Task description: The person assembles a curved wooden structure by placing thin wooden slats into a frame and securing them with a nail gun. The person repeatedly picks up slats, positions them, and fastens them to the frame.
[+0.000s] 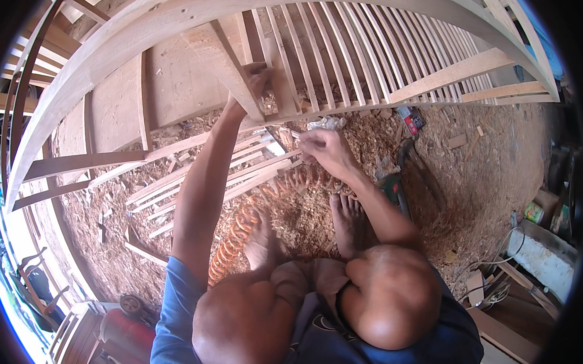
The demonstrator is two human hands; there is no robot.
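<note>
A large wooden frame [182, 14] with a curved rail and many thin upright slats [347, 52] stands in front of me. My left hand [258, 78] reaches behind a broad wooden board [221, 67] of this frame. Its fingers curl round the board's right side, and the board hides part of the wrist. My right hand [323, 148] is lower and further right, near the frame's bottom rail [352, 107]. Its fingers are pinched together; what they hold, if anything, is too small to make out. Loose wooden slats [240, 170] lie on the floor beside it.
An orange coiled hose [235, 234] runs round my bare feet over wood shavings. A green power tool [394, 192] lies right of my right foot. A red and blue package [410, 120] sits by the rail. A red tank [125, 333] stands lower left, and a white box [539, 258] at the right.
</note>
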